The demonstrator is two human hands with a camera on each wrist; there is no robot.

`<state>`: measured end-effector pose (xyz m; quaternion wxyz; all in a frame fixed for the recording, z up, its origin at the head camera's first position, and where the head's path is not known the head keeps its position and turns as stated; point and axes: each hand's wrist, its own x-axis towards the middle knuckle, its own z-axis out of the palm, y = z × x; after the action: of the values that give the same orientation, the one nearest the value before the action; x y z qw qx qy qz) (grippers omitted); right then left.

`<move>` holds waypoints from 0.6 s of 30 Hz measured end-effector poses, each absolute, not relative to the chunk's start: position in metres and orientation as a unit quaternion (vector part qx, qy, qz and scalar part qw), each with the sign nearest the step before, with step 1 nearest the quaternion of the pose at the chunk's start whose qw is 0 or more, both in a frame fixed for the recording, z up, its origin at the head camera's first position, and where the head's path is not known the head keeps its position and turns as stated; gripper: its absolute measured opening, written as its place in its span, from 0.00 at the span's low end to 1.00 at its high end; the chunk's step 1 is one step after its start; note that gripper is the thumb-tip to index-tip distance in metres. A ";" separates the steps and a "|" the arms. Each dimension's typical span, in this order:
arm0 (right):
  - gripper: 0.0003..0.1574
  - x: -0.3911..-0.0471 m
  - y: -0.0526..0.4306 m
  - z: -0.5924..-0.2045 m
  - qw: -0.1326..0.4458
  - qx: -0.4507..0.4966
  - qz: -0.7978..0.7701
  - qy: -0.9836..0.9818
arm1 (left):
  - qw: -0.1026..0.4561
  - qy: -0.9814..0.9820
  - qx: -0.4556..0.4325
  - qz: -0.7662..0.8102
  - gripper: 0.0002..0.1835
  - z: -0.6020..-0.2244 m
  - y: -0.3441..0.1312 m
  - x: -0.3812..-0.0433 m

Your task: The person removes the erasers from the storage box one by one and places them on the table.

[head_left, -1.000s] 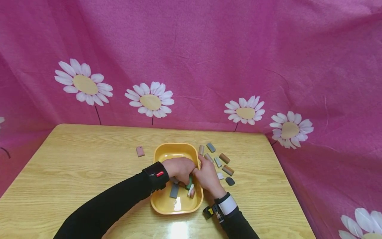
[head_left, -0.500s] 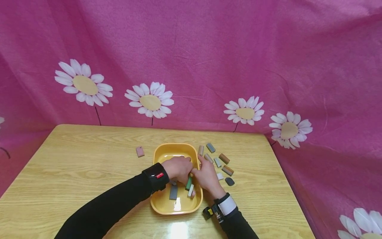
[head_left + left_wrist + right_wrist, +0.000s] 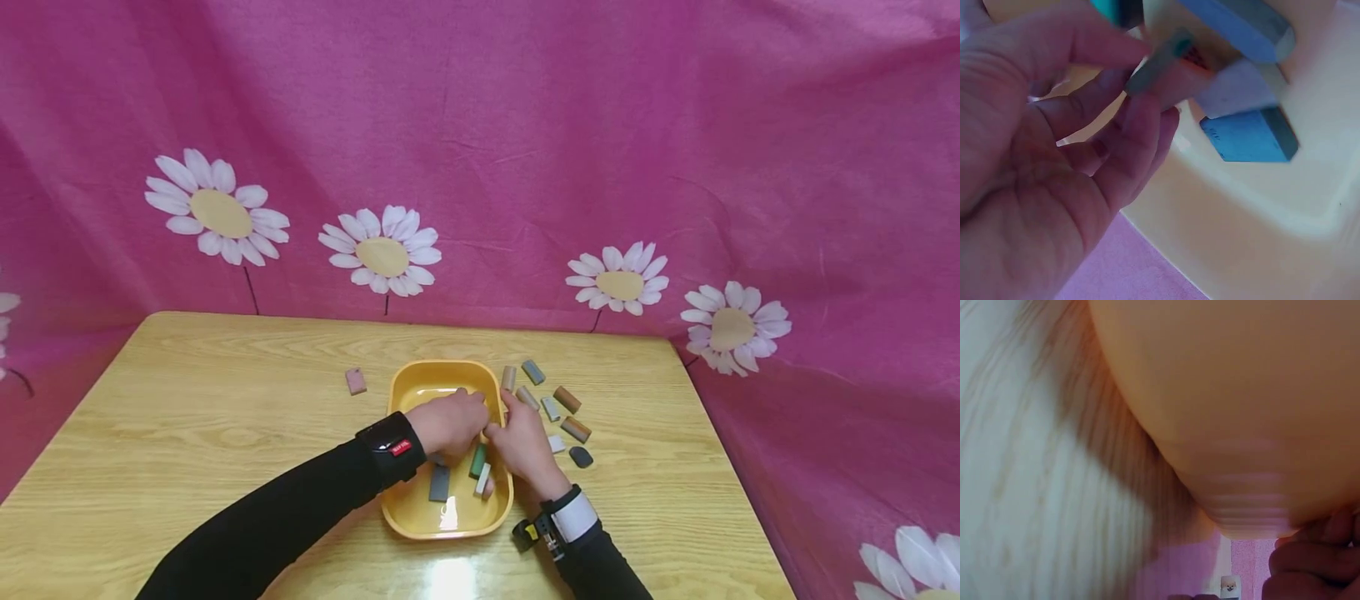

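A yellow plastic tub (image 3: 408,518) stands on the table. My left hand (image 3: 448,423) reaches down inside it. In the left wrist view, thumb and fingers of this hand (image 3: 1079,137) pinch a small greenish-grey block (image 3: 1159,64), slightly blurred. Below that hand in the tub lie a dark grey block (image 3: 439,483), a green block (image 3: 478,461) and a white block (image 3: 482,479). My right hand (image 3: 525,442) grips the tub's right rim, thumb over the inside. In the right wrist view only its curled fingers (image 3: 1313,565) show beside the tub wall (image 3: 1229,425).
Several small blocks lie right of the tub, among them a brown one (image 3: 567,399) and a dark rounded piece (image 3: 581,457). A pink block (image 3: 356,381) lies to the left on the wooden table (image 3: 247,417). A pink cloth with daisies (image 3: 480,167) hangs behind.
My left hand shifts slightly inside the tub, leaving more of the green and grey blocks in view. My right hand stays on the rim.
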<state>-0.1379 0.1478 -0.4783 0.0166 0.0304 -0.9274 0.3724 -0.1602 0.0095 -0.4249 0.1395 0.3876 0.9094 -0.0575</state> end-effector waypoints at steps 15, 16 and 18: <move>0.39 -0.138 0.149 -0.476 -0.009 0.020 0.379 -0.925 | 0.053 0.917 0.395 -0.024 0.05 -0.413 -0.006 -0.162; 0.39 -0.138 0.148 -0.475 -0.011 0.020 0.380 -0.925 | 0.056 0.917 0.395 -0.024 0.05 -0.414 -0.006 -0.162; 0.39 -0.137 0.148 -0.475 -0.013 0.025 0.384 -0.923 | 0.069 0.918 0.391 -0.020 0.04 -0.416 -0.006 -0.162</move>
<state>-0.1368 0.1477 -0.4749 -0.0127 0.0246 -0.9227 0.3845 -0.1620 -0.0059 -0.4159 0.0685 0.3908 0.9177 -0.0196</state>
